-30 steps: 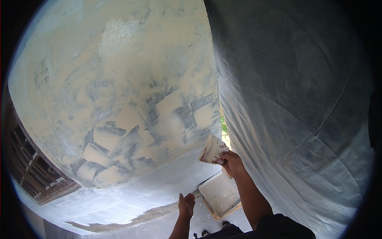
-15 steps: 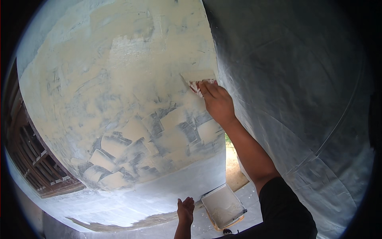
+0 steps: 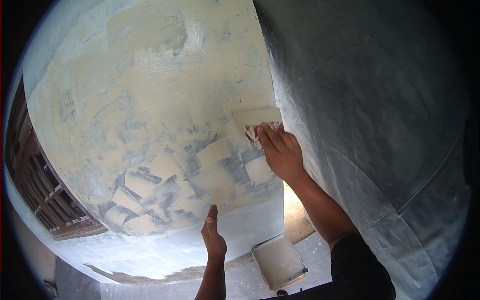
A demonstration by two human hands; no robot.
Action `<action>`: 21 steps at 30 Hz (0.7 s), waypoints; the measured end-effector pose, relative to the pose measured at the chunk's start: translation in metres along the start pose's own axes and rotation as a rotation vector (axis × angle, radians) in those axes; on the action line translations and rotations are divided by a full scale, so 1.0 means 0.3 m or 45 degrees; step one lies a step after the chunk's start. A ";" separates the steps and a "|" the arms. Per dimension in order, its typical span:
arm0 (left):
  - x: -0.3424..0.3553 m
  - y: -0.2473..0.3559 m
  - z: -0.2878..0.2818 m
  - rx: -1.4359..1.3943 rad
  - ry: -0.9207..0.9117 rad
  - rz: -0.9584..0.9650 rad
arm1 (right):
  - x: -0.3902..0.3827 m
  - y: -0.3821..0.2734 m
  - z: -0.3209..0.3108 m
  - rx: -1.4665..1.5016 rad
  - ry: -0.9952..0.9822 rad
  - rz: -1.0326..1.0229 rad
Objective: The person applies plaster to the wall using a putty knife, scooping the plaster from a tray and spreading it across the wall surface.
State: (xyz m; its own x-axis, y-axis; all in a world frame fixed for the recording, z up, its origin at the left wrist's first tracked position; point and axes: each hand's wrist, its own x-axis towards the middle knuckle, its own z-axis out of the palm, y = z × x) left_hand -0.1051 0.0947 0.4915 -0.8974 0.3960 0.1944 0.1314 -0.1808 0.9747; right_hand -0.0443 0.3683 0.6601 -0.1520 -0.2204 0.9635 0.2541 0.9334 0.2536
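Observation:
My right hand [image 3: 284,152] is closed around a wide putty knife [image 3: 257,117] with a pale blade and a red handle smeared with filler. The blade lies against the wall [image 3: 125,100], close to its right-hand edge. Cream filler covers much of this wall, with grey-blue showing through in streaks and overlapping square patches lower down. My left hand [image 3: 214,239] is raised in front of the wall's lower part, fingers stretched upward and nothing in it. Whether it touches the surface I cannot tell.
A square tub [image 3: 279,260] with pale filler stands on the grey floor below, between my arms. A dark plastic sheet [image 3: 370,110] hangs along the right side. At the left, a brown wooden window with slats [image 3: 47,195] borders the wall.
My right hand has drawn the putty knife downward along the wall's right edge. My left hand has risen and shifted a little to the left.

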 end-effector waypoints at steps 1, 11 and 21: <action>0.012 0.013 0.022 0.002 0.005 0.002 | 0.080 0.037 0.016 -0.023 0.039 -0.011; -0.059 -0.052 0.040 0.018 0.032 0.037 | -0.171 -0.053 0.078 -0.067 -0.190 -0.269; -0.004 0.008 0.060 0.033 0.059 0.051 | 0.168 0.083 0.067 -0.007 0.040 -0.044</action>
State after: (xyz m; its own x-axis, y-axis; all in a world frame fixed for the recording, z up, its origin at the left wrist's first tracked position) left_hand -0.0962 0.1099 0.4957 -0.9095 0.3469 0.2289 0.1781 -0.1721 0.9688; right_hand -0.0649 0.3862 0.7133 -0.1307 -0.2612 0.9564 0.2543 0.9235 0.2870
